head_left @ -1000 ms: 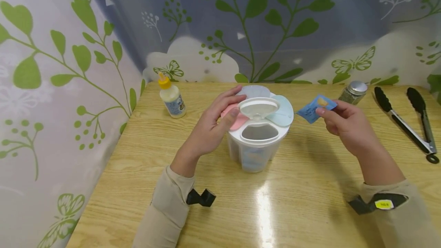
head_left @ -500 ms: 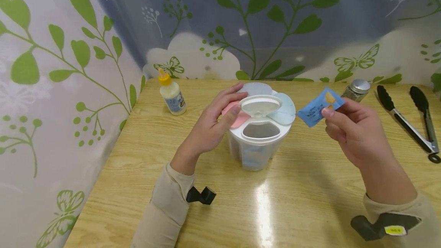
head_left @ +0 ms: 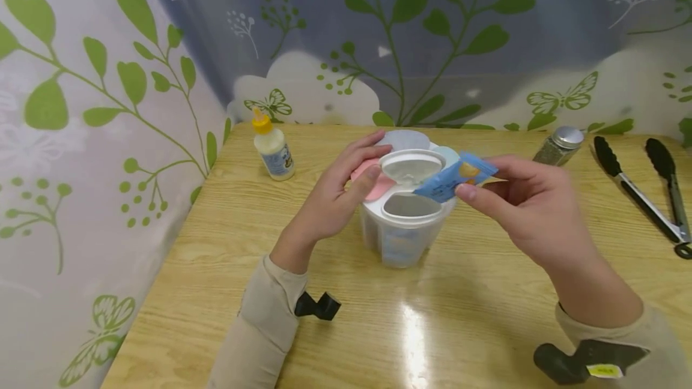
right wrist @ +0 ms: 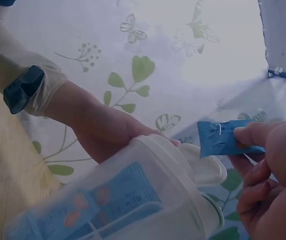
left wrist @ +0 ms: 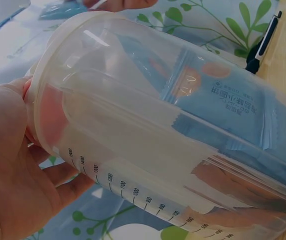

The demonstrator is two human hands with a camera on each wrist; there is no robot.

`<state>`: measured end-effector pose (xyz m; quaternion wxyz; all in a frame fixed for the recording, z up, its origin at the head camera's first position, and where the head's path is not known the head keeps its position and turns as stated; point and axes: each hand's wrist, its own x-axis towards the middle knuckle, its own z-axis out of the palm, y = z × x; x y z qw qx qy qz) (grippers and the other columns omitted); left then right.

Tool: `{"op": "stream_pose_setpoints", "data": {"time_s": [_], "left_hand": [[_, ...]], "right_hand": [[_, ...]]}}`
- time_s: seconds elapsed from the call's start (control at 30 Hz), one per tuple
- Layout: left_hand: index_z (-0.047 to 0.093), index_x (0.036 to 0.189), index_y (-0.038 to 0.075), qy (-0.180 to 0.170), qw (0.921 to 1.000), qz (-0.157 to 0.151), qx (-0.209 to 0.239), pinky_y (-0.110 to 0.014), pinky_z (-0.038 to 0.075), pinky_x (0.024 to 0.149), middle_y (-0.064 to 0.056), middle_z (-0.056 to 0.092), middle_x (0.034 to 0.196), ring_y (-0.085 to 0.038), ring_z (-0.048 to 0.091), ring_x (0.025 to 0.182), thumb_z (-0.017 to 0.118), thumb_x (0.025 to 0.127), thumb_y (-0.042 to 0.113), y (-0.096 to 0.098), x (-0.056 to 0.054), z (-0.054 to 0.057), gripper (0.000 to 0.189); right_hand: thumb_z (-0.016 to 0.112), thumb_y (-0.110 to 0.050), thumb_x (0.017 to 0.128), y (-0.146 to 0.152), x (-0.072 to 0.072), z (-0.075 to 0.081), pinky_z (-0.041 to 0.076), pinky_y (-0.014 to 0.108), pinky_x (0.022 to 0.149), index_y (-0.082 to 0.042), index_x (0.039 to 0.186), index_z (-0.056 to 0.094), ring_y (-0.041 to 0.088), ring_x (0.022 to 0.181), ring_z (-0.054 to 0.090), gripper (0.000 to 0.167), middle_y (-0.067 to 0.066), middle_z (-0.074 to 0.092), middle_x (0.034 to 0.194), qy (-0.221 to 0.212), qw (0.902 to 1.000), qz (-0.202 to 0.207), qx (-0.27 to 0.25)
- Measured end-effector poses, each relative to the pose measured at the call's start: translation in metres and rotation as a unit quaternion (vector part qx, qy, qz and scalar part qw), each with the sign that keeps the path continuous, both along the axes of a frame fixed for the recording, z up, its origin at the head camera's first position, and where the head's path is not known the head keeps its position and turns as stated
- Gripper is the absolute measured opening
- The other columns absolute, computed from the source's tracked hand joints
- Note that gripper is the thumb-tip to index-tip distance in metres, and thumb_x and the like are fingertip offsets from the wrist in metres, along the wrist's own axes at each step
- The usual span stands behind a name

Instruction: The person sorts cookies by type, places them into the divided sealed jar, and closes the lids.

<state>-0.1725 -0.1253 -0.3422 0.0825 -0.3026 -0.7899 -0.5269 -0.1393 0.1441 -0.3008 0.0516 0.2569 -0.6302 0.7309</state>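
Observation:
A clear divided food storage container [head_left: 402,248] with a white lid and coloured flaps stands on the table. Its front flap [head_left: 412,168] is raised over an opening [head_left: 412,205]. My left hand [head_left: 335,197] holds the lid's left side, thumb over the pink flap [head_left: 373,182], fingers round the rim. My right hand [head_left: 540,209] pinches a blue snack packet [head_left: 449,182] between thumb and fingers, its lower end close over the opening's right edge. More blue packets [left wrist: 223,95] lie inside one compartment; brown-wrapped pieces [left wrist: 238,185] fill the bottom of another.
A glue-like bottle with a yellow cap [head_left: 273,149] stands at the back left. A metal-lidded jar of dried herbs [head_left: 559,146] and black-tipped tongs [head_left: 646,197] sit at the right. Patterned curtains [head_left: 411,47] border the table at the back and left.
The right hand has moved left with the blue packet, from beside the container to over its lid near the opening. The left hand has stayed on the lid.

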Motion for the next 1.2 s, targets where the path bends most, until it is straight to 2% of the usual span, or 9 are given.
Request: {"op": "stream_pose_setpoints", "data": {"time_s": [0.1,0.2,0.3,0.4,0.5,0.7,0.83,1.0,1.2], "left_hand": [[0.053,0.142,0.007,0.003,1.0000,0.000,0.000,-0.041,0.032,0.120,-0.003,0.037,0.160,-0.012,0.033,0.148,0.036,0.105,0.056,0.000,0.000,0.000,0.064],[0.054,0.141,0.007,0.004,1.0000,0.001,0.000,-0.041,0.032,0.120,-0.003,0.037,0.160,-0.013,0.033,0.148,0.036,0.104,0.056,0.000,0.000,0.000,0.064],[0.054,0.141,0.007,0.003,1.0000,0.002,0.002,-0.040,0.032,0.120,-0.002,0.037,0.160,-0.012,0.033,0.148,0.036,0.104,0.056,0.000,0.000,0.000,0.064],[0.054,0.142,0.008,0.001,1.0000,0.002,0.002,-0.041,0.032,0.120,-0.001,0.037,0.160,-0.012,0.033,0.148,0.036,0.105,0.055,-0.001,0.000,0.001,0.063],[0.054,0.142,0.008,0.001,1.0000,0.000,0.002,-0.041,0.032,0.120,-0.001,0.036,0.160,-0.012,0.033,0.148,0.036,0.105,0.054,-0.001,0.000,0.001,0.062],[0.054,0.142,0.007,0.000,1.0000,0.001,0.001,-0.042,0.031,0.120,-0.002,0.037,0.160,-0.012,0.032,0.148,0.037,0.105,0.053,-0.001,0.000,0.000,0.060],[0.054,0.142,0.008,-0.003,1.0000,-0.001,0.001,-0.042,0.031,0.120,-0.002,0.036,0.160,-0.012,0.032,0.148,0.038,0.106,0.050,0.001,0.000,0.000,0.058],[0.053,0.142,0.008,-0.004,1.0000,0.001,0.000,-0.042,0.031,0.120,0.001,0.036,0.160,-0.012,0.033,0.148,0.038,0.105,0.052,0.000,0.000,0.000,0.060],[0.053,0.142,0.007,-0.002,1.0000,-0.001,0.004,-0.042,0.031,0.120,-0.003,0.037,0.160,-0.012,0.033,0.148,0.037,0.105,0.053,-0.001,0.001,0.001,0.061]], "right_hand": [[0.069,0.018,0.082,-0.009,0.002,0.004,0.039,0.016,0.042,0.004,0.102,0.074,0.006,0.046,0.051,0.025,0.000,0.071,0.075,0.040,0.9966,-0.005,0.071],[0.073,0.014,0.082,-0.014,0.002,0.004,0.022,0.023,0.036,-0.002,0.102,0.075,0.008,0.041,0.032,0.026,-0.007,0.058,0.063,0.097,0.9830,-0.011,0.155],[0.076,0.009,0.081,-0.017,0.002,0.003,0.026,0.020,0.038,-0.009,0.104,0.076,0.007,0.043,0.032,0.029,-0.008,0.052,0.063,0.135,0.9644,-0.022,0.226],[0.078,0.006,0.081,-0.017,0.003,0.001,0.030,0.018,0.040,-0.013,0.105,0.076,0.006,0.044,0.035,0.031,-0.008,0.055,0.069,0.148,0.9557,-0.026,0.253],[0.077,0.007,0.081,-0.015,0.003,-0.001,0.029,0.019,0.040,-0.011,0.106,0.076,0.005,0.043,0.033,0.031,-0.010,0.055,0.070,0.148,0.9578,-0.028,0.245],[0.069,0.018,0.083,-0.004,0.000,-0.009,0.023,0.024,0.037,0.002,0.104,0.073,0.008,0.042,0.028,0.026,-0.001,0.069,0.097,0.094,0.9838,-0.018,0.151],[0.064,0.019,0.085,0.008,-0.004,-0.016,0.028,0.025,0.041,0.008,0.104,0.070,0.011,0.043,0.036,0.023,0.002,0.071,0.101,0.042,0.9955,-0.023,0.081],[0.062,0.017,0.088,0.021,-0.015,-0.023,0.029,0.028,0.044,0.007,0.106,0.069,0.013,0.043,0.037,0.022,0.001,0.072,0.098,0.007,0.9988,-0.035,0.034],[0.065,0.005,0.092,0.029,-0.028,-0.029,0.023,0.032,0.043,0.000,0.108,0.070,0.016,0.043,0.031,0.017,-0.003,0.070,0.099,-0.033,0.9941,-0.072,0.074]]}}
